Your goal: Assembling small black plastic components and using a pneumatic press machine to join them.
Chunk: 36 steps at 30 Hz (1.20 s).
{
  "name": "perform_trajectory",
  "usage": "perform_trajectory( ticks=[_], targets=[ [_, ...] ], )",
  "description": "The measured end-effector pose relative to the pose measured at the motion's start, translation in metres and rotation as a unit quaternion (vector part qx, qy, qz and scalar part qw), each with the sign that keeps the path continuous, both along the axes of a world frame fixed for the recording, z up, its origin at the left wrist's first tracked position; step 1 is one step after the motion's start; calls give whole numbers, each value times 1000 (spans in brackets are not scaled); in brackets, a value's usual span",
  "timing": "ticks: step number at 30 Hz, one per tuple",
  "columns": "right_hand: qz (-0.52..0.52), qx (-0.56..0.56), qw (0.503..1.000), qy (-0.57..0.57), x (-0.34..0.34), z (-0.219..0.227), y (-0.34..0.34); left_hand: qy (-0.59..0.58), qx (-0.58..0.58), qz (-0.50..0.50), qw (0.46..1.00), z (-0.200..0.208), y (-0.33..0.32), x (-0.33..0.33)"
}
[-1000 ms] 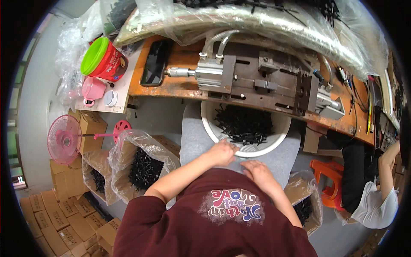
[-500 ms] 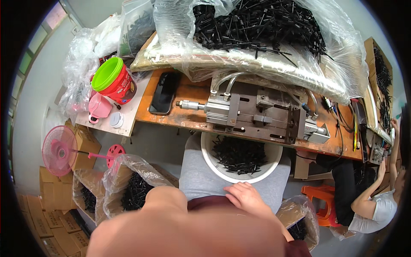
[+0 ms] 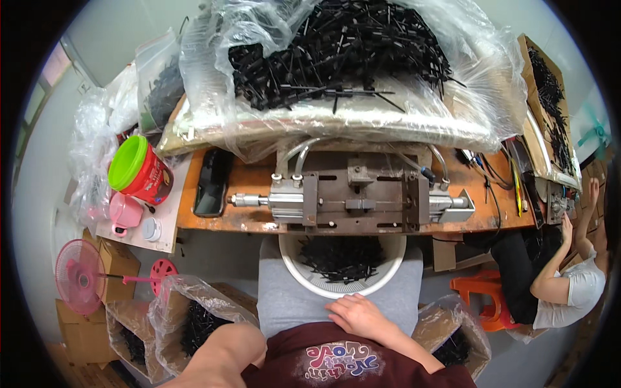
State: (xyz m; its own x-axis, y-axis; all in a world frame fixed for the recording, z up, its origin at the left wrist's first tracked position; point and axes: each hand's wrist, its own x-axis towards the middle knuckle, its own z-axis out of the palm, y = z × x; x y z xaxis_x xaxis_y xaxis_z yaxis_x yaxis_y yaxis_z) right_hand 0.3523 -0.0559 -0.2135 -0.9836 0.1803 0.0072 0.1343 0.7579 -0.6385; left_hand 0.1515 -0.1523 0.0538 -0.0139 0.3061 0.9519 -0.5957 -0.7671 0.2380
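Note:
My right hand [image 3: 359, 317] lies on my lap just below the rim of a white basket [image 3: 309, 284], its fingers stretched out and holding nothing. My left arm [image 3: 223, 352] comes up from the lower edge and bends beside my dark red shirt; its fingers are hidden. The basket sits between my thighs, partly under the table edge, and holds many thin black plastic parts [image 3: 343, 258]. Above it on the table stands a metal fixture [image 3: 356, 204] with an air cylinder at each end and clear hoses. Neither hand touches the fixture.
A plastic-lined heap of black parts [image 3: 349, 55] rises behind the fixture. Left are a phone [image 3: 212, 184], a red bucket [image 3: 152, 180], a pink cup [image 3: 127, 211] and a pink fan [image 3: 81, 277]. Lined boxes [image 3: 165, 330] flank my legs. A co-worker [image 3: 563, 291] sits right, near an orange stool [image 3: 482, 294].
The view has shifted, so the table sits lower and further left. Blurred skin that filled the lower edge is gone, showing my shirt. My right hand still rests by the basket.

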Motion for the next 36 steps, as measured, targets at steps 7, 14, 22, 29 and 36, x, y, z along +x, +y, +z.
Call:
perform_trajectory(
  ticks=[7,14,22,29,36],
  targets=[
    [12,-1,1000,-13,-5,-3,4,156,-78,-27,984,-31,28,0],
    [28,24,998,-55,-8,-12,6,-386,-454,57,801,-16,16,85],
    [21,21,999,-17,-9,-19,4,-308,-253,193,896,-29,21,80],
    [13,29,999,8,-11,-21,5,-104,-190,-17,976,-52,36,5],
    [17,18,1000,-8,-9,-19,6,-259,-412,218,846,-25,-7,95]
  ],
)
